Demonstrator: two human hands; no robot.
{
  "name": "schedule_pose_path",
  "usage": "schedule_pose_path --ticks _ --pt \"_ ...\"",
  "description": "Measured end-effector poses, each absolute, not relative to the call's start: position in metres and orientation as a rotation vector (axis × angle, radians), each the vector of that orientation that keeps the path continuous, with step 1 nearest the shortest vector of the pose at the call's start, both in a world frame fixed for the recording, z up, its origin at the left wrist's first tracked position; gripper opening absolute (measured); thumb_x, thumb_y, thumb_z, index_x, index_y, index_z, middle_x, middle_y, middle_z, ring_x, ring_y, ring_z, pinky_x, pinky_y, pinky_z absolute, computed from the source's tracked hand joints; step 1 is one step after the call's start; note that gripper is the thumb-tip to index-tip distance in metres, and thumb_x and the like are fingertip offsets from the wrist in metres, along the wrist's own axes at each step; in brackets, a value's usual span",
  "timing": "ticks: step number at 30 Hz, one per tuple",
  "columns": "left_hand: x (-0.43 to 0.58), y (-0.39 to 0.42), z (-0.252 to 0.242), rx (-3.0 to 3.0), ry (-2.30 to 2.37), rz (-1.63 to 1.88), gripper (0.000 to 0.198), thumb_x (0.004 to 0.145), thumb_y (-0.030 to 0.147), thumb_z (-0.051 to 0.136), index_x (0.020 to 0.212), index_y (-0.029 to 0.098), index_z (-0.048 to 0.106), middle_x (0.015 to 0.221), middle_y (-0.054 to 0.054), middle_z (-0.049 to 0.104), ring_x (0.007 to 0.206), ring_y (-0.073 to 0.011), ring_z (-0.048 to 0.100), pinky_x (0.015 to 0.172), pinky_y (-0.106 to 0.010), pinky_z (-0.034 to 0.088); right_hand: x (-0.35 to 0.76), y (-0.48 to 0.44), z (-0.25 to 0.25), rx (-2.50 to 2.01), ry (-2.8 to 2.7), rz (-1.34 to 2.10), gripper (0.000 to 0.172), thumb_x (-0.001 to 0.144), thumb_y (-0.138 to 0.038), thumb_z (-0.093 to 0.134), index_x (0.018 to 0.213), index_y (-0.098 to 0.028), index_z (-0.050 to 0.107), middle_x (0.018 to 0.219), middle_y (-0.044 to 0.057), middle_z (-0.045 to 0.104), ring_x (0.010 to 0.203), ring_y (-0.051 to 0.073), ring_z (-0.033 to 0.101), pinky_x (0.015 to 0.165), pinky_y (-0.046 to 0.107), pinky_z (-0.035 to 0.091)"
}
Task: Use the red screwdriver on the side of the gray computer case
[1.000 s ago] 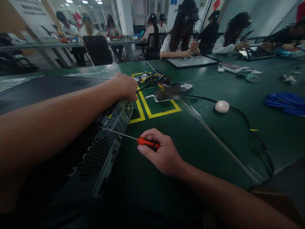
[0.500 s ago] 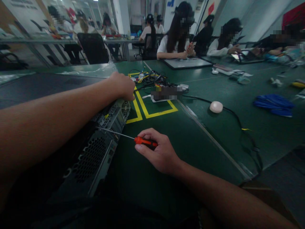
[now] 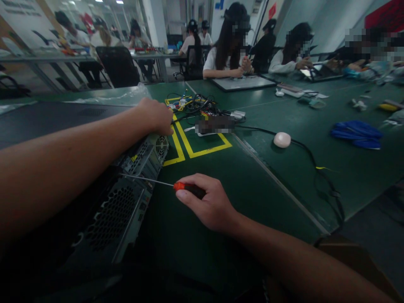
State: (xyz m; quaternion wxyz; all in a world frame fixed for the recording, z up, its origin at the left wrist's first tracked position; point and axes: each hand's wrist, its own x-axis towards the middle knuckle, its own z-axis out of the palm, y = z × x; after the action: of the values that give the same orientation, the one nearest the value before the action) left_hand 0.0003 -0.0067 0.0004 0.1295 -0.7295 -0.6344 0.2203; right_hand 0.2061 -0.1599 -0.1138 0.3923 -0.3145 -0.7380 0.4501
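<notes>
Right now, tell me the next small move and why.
I'd have the right hand press the screwdriver lightly toward the computer case to check its seating. Its shaft reaches across the case's back, but whether the tip sits in anything is too dark to tell. The right hand's grip is closed around the handle, and the left hand is at the case's far end.

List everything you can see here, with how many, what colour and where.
computer case: 1, black-grey, left
screwdriver: 1, red-black, pointing at computer case
cable tangle: 1, mostly black, centre
tape outlines: at least 2, yellow, around cable tangle
rounded object: 1, pale pink, right of cable tangle
bundle: 1, blue, right
framed panel: 1, grey, far side
table: 1, green, beneath
people: several, mixed clothing, background
left grip: 1, bare, over computer case
right grip: 1, bare, holding screwdriver
</notes>
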Motion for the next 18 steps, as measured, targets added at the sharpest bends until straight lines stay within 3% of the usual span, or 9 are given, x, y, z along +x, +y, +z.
schedule_pose_path --ticks 5,8,14,18 --pt "0.0005 -0.007 0.0016 -2.135 -1.853 0.636 0.073 0.099 0.056 0.059 0.152 0.006 0.069 0.151 -0.027 0.073 0.132 -0.0434 0.068 0.111 -0.059 0.054 0.2044 -0.1615 -0.1145 -0.801 -1.863 1.198 0.021 0.106 -0.036 0.068 0.109 -0.019 0.081 0.091 0.003 0.074 0.076 0.017 0.065 0.071 0.031 0.05" --pt "0.0002 -0.0079 0.0018 -2.14 -1.815 0.65 0.07 0.1 0.053 0.055 0.15 0.005 0.07 0.15 -0.027 0.074 0.129 -0.0416 0.07 0.109 -0.059 0.056 0.204 -0.1623 -0.1148 -0.791 -1.807 1.253 0.025 0.097 -0.035 0.079 0.116 -0.02 0.074 0.08 -0.003 0.067 0.064 0.013 0.058 0.063 0.028 0.046" --pt "-0.0003 -0.0055 -0.0003 -2.094 -1.834 0.659 0.071 0.099 0.057 0.056 0.15 0.011 0.071 0.143 -0.023 0.079 0.129 -0.0403 0.071 0.109 -0.056 0.056 0.2047 -0.1607 -0.1157 -0.702 -1.811 1.221 0.014 0.094 -0.026 0.079 0.102 -0.021 0.069 0.075 -0.006 0.062 0.062 0.012 0.055 0.063 0.027 0.045" --pt "0.0004 -0.002 -0.0019 -2.093 -1.847 0.68 0.072 0.098 0.057 0.058 0.149 0.009 0.073 0.144 -0.027 0.077 0.13 -0.0442 0.071 0.109 -0.057 0.056 0.204 -0.1605 -0.1159 -0.705 -1.801 1.228 0.014 0.095 -0.027 0.079 0.103 -0.021 0.069 0.075 -0.006 0.063 0.062 0.012 0.056 0.063 0.027 0.045"
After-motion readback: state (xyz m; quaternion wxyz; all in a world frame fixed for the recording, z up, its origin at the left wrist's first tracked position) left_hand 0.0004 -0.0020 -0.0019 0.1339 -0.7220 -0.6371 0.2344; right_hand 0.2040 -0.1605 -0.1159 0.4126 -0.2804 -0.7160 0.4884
